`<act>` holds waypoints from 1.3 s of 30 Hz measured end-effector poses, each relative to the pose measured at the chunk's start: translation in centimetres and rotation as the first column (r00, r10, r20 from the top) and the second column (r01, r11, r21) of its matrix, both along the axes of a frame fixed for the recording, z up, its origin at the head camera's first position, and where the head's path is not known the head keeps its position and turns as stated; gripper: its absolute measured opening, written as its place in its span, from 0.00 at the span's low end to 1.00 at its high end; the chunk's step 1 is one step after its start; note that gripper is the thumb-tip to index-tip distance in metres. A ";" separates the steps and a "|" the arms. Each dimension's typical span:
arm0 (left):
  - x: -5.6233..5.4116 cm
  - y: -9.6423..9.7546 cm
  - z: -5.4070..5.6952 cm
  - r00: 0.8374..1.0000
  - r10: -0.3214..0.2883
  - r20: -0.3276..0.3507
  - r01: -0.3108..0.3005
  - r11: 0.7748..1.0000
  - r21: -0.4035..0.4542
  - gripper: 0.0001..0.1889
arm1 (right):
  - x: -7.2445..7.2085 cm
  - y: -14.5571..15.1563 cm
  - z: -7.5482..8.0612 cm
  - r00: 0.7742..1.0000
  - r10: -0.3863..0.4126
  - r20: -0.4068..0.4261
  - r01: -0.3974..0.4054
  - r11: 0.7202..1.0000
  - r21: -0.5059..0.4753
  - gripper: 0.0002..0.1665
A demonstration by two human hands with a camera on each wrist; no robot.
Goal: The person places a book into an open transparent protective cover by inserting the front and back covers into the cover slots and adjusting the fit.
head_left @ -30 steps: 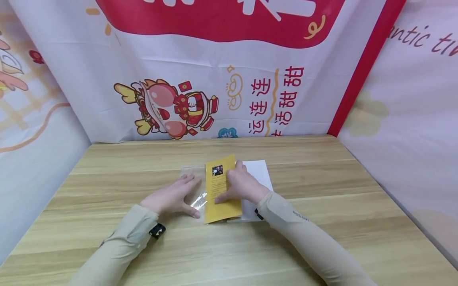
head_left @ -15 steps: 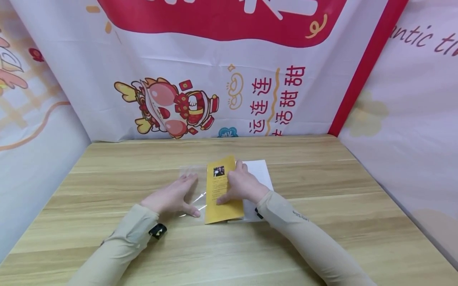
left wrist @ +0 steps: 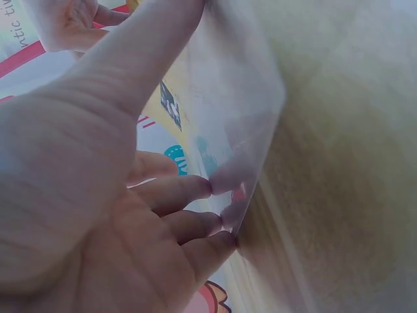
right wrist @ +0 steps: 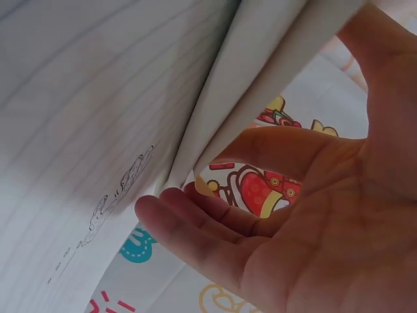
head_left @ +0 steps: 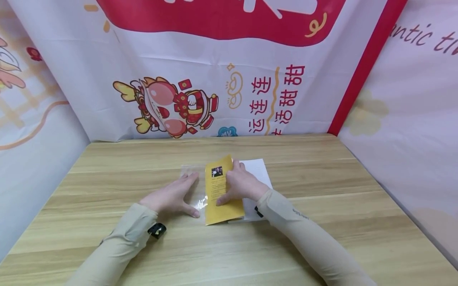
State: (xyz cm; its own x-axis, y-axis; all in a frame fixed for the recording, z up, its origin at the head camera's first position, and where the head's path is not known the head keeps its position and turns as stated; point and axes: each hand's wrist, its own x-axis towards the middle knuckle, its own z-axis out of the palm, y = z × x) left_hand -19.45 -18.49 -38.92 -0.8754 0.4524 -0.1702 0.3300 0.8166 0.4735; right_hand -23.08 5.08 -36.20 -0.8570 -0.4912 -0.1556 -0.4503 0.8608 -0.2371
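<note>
A notebook with a yellow cover (head_left: 223, 212) lies open near the middle of the table, its cover bearing a small dark picture and lines of print. My right hand (head_left: 244, 184) holds the raised cover, thumb on the yellow face and fingers at its far edge. White lined pages (right wrist: 78, 117) with a small line drawing show in the right wrist view. To the left of the cover spreads a clear plastic sheet (head_left: 200, 190). My left hand (head_left: 171, 196) rests on it with fingers and thumb apart; in the left wrist view, fingertips (left wrist: 218, 244) touch along the plastic's edge.
The wooden table (head_left: 125, 171) carries the work and ends at a white and red printed cloth (head_left: 200, 55) hanging behind. More printed cloth (head_left: 404, 119) hangs at the right side. A white page (head_left: 257, 171) lies flat under my right wrist.
Both hands keep their places. The yellow cover and the right hand shift only slightly, and the glare on the plastic sheet changes.
</note>
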 end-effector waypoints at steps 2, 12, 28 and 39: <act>0.0 0.0 0.0 1.000 -0.011 -0.005 0.011 1.000 -0.001 0.68 | 0.0 0.0 0.0 1.000 0.002 0.006 -0.002 1.000 0.001 0.34; 0.0 0.2 -0.2 0.999 -0.045 -0.021 0.044 0.999 -0.026 0.67 | 1.1 -0.4 0.7 0.994 0.004 0.111 -0.001 1.000 -0.024 0.69; 0.1 -0.1 0.0 0.998 -0.054 -0.010 0.054 0.997 -0.050 0.65 | 2.3 -0.1 1.8 0.897 0.434 -0.082 -0.422 0.897 0.130 0.53; 0.3 -0.3 0.5 0.998 -0.064 0.010 0.064 0.995 -0.073 0.64 | 1.6 1.3 1.7 0.831 0.553 -0.063 -0.542 0.830 0.129 0.57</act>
State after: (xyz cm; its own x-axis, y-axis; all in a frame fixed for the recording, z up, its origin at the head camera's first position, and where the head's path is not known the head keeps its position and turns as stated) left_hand -19.13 -18.79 -38.39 -0.8435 0.4936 -0.2119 0.3791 0.8265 0.4162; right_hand -21.52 6.33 -34.52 -0.4653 -0.8700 -0.1632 -0.8703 0.4832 -0.0948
